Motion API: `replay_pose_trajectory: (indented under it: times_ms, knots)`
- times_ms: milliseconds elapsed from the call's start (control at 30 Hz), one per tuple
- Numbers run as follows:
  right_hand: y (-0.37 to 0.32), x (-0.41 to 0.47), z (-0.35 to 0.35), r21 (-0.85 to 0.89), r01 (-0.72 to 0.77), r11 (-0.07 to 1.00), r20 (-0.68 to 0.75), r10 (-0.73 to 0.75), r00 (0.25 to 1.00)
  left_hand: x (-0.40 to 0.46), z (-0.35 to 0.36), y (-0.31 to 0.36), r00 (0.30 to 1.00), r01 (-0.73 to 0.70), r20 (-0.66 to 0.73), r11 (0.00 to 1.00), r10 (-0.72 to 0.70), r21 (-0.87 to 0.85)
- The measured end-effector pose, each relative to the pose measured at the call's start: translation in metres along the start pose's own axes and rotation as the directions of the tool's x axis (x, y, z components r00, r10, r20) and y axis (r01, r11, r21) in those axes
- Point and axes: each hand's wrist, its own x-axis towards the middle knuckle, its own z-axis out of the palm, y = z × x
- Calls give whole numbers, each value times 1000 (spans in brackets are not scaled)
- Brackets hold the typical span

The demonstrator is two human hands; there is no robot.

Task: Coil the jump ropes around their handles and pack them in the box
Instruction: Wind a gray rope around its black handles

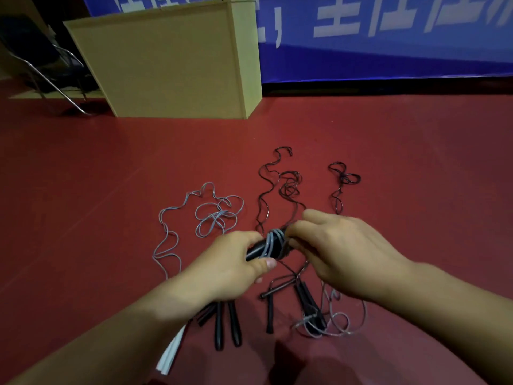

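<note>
Two black handles (263,247) are gripped together in the left hand (230,265) above the red floor (83,190), grey cord (273,240) wound round them (a few turns); the cord is pinched by the right hand (333,251). The box (172,62) stands well behind.

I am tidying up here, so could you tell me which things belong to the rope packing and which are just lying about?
Job: handles being wrapped with grey cord, held by left hand and right hand; grey rope; black ropes; box.
Lying about: chair; banner; white sheets.
</note>
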Motion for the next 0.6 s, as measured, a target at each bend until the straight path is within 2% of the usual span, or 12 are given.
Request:
replay_pose_trajectory:
  times_ms: [100, 167, 300, 367, 433, 500, 600]
  knots:
    - [7, 0, 3, -14, -5, 1000, 15, 5, 1000, -6, 10, 7, 997, -66, 44, 988, 60, 141]
    - [10, 3, 3, -27, -31, 999, 3, 31, 1000, -8, 14, 11, 995, -83, 72, 984, 73, 158]
    - [14, 7, -2, 169, -128, 977, 40, 123, 992, -12, 10, 17, 979, -97, 189, 992, 80, 84]
    - [17, 10, -7, 295, -233, 927, 82, 218, 972, -15, 4, 20, 959, -94, 270, 995, 87, 15]
    - [21, 13, -12, 417, -352, 838, 170, 308, 936, -20, 1, 22, 936, -96, 336, 994, 107, -50]
    - [24, 15, -17, 572, -429, 699, 275, 330, 903, -22, -3, 24, 911, -102, 381, 982, 157, -161]
    - [27, 14, -21, 806, -481, 345, 402, 276, 873, -25, -7, 26, 876, -93, 420, 938, 236, -334]
